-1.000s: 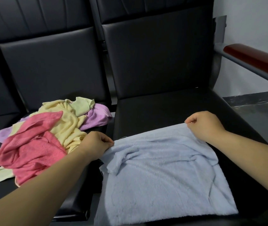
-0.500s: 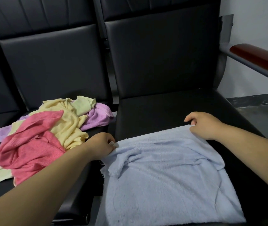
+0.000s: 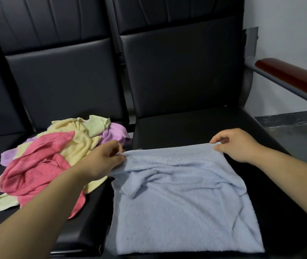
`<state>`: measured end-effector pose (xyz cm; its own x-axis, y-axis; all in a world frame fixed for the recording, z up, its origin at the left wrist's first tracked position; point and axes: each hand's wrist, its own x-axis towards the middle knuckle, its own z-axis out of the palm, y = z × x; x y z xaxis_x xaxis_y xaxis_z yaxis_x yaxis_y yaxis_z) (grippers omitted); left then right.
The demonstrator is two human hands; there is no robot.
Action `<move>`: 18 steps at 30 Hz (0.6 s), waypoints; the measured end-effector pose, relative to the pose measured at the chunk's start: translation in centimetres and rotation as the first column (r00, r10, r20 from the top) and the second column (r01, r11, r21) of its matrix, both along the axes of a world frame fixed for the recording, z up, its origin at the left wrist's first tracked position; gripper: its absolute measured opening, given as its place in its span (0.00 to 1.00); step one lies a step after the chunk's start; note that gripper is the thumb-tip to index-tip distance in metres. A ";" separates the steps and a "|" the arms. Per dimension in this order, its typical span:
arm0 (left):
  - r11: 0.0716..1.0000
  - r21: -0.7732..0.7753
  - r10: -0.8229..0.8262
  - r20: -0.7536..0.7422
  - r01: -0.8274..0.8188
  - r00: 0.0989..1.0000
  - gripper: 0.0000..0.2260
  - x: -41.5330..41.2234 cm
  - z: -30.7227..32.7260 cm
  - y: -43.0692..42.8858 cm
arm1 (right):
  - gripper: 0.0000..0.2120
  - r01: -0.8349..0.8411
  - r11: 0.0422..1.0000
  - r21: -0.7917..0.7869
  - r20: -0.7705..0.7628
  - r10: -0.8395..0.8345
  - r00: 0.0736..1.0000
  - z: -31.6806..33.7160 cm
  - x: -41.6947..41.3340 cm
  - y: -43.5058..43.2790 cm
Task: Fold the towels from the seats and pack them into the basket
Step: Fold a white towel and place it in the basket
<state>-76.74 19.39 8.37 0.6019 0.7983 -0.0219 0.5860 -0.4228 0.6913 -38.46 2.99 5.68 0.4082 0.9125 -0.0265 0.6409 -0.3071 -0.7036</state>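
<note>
The pale blue towel (image 3: 182, 202) lay spread on the right-hand seat (image 3: 195, 126). Its near edge reached the front lip of the cushion and its left side overhung the gap between the two seats. It looked close to square, so its long axis could not be told with certainty. Its near and far edges ran left to right and its sides ran near to far. A few slack folds crossed its far third.

At that far edge, the left hand (image 3: 102, 161) pinched the left corner between thumb and fingertips, and the right hand (image 3: 236, 144) pinched the right corner the same way. Between them the edge was raised a little off the cushion and drawn fairly straight. Both forearms were bare.

Left of the left hand, on the neighbouring seat (image 3: 85, 221), sat a loose heap. A pink towel (image 3: 35, 165) was nearest, with a yellow towel (image 3: 78, 143) over it. A purple towel (image 3: 115, 135) and a pale green towel (image 3: 96, 124) lay at the far side.

Both cushions were smooth black padding. Black padded backrests (image 3: 177, 71) rose behind them. To the far right ran a grey metal armrest (image 3: 289, 75) with a reddish-brown top. Beyond it were dark floor (image 3: 298, 124) and a pale wall (image 3: 289, 25).
</note>
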 end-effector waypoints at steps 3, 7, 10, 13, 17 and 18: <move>0.996 0.091 0.016 -0.025 -0.013 1.000 0.09 -0.1 0.5 -0.3 | 0.09 0.021 0.999 0.027 -0.012 -0.020 1.000 0.1 0.2 -0.5; 0.992 0.111 0.060 0.035 -0.064 0.998 0.08 -0.7 1.2 -0.7 | 0.09 0.050 0.996 0.067 -0.001 -0.050 0.999 -0.1 0.7 -1.2; 0.987 0.131 0.089 0.075 -0.099 0.993 0.05 -0.8 1.8 -1.5 | 0.08 0.078 0.993 0.085 -0.014 -0.077 0.997 0.0 0.8 -1.6; 0.980 0.159 0.110 0.060 -0.118 0.992 0.06 -1.2 2.2 -1.7 | 0.08 0.109 0.988 0.108 -0.027 -0.107 0.994 0.1 0.9 -1.9; 0.987 0.123 0.099 0.054 -0.105 0.994 0.06 -1.9 2.8 -1.8 | 0.09 0.126 0.987 0.102 -0.025 -0.124 0.992 0.4 0.7 -2.3; 0.989 0.108 0.098 0.057 -0.103 0.994 0.06 -2.0 2.9 -1.8 | 0.09 0.128 0.987 0.101 -0.016 -0.127 0.992 0.5 0.5 -2.4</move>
<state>-78.76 17.55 11.28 0.5166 0.8506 0.0985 0.5942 -0.4389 0.6740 -37.95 0.63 6.15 0.5219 0.8509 0.0596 0.5942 -0.3125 -0.7411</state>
